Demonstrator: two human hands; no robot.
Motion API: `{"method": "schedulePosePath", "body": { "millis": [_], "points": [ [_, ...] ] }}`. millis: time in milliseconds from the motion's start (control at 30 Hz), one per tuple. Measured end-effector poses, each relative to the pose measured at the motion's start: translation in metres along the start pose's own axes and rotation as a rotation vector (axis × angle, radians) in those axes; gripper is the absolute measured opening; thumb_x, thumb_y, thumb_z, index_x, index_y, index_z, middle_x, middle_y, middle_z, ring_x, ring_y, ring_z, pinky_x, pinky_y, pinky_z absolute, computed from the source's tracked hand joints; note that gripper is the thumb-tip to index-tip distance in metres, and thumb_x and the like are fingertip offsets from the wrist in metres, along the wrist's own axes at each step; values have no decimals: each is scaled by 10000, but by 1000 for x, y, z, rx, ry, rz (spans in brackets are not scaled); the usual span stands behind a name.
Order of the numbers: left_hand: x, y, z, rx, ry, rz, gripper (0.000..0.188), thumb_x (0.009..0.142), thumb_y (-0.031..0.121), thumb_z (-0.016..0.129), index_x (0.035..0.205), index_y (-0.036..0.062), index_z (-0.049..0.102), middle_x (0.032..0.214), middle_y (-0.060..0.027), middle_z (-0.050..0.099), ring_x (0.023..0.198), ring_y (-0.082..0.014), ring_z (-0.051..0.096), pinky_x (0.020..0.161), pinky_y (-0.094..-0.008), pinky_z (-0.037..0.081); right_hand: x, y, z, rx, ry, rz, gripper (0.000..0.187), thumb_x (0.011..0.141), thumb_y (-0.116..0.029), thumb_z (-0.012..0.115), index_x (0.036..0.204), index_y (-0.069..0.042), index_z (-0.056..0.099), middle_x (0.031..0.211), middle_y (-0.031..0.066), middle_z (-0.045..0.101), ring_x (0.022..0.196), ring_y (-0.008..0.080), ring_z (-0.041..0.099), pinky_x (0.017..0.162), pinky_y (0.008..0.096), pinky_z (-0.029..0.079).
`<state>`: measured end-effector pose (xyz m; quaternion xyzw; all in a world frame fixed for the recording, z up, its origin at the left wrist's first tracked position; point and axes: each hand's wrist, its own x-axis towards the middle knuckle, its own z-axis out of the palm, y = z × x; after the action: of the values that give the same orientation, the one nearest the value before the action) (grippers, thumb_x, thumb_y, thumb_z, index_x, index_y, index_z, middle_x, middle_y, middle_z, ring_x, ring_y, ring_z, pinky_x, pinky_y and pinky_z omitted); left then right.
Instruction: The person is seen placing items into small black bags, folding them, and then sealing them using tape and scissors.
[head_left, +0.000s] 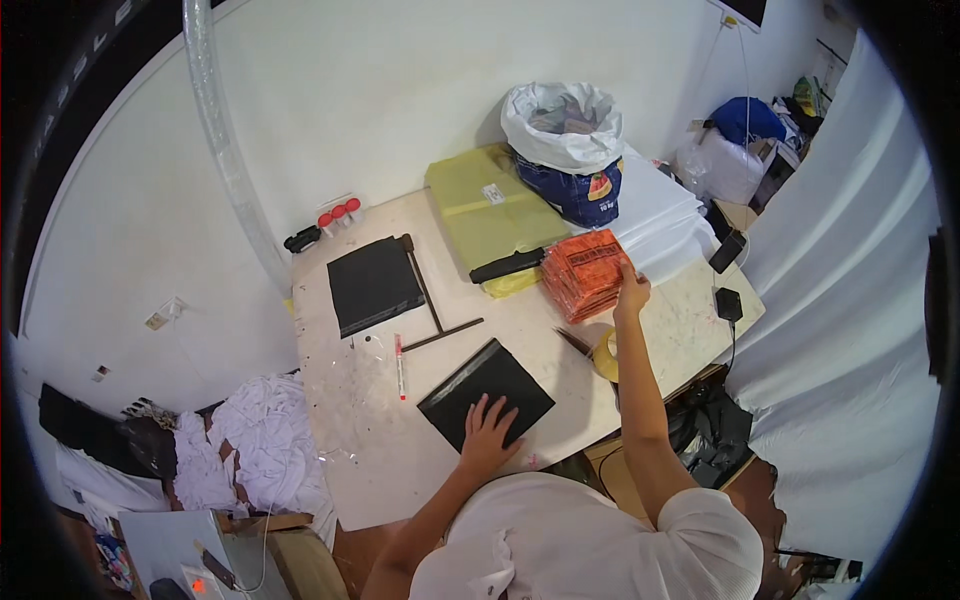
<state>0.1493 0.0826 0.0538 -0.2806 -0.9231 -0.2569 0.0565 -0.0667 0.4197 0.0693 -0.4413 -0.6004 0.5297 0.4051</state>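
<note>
My left hand [490, 437] lies flat with fingers spread on a black, square folded plastic piece [497, 374] near the table's front edge. Farther right, my right hand [631, 291] pinches the right edge of an orange plastic packet on top of a stack of orange packets [582, 280] with dark print. How many layers its fingers hold is hidden. Left of that stack lies a rolled black plastic strip [507, 266]. A brown tape roll [606, 354] sits beside my right forearm, and a dark pointed tool [574, 342] lies against it.
Another black folded sheet [373, 287] lies left on the table [350, 430], beside a dark T-shaped bar [425, 290] and a red-and-white marker [401, 368]. Behind are yellow sheets [490, 215], a blue-and-white sack [568, 185] and stacked white sheets [660, 225]. White cloth [265, 440] is heaped left.
</note>
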Motion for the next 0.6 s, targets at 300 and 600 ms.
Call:
{"method": "schedulePosePath", "body": {
  "millis": [300, 600],
  "points": [
    [4, -8, 8, 54, -109, 46, 457, 736, 79, 574, 1185, 149, 522, 1191, -50, 485, 1202, -245, 403, 1029, -485, 293, -14, -23, -23, 320, -97, -263, 176, 856, -171, 590, 904, -2, 574, 874, 54, 573, 811, 123, 510, 734, 243, 419],
    [5, -30, 13, -200, 118, -65, 188, 829, 153, 569, 981, 63, 630, 932, -90, 647, 924, -246, 608, 928, -397, 440, -15, -39, -52, 713, -292, 10, 304, 887, -114, 536, 1172, -23, 480, 1106, 110, 535, 955, 185, 560, 825, 288, 468]
  ]
}}
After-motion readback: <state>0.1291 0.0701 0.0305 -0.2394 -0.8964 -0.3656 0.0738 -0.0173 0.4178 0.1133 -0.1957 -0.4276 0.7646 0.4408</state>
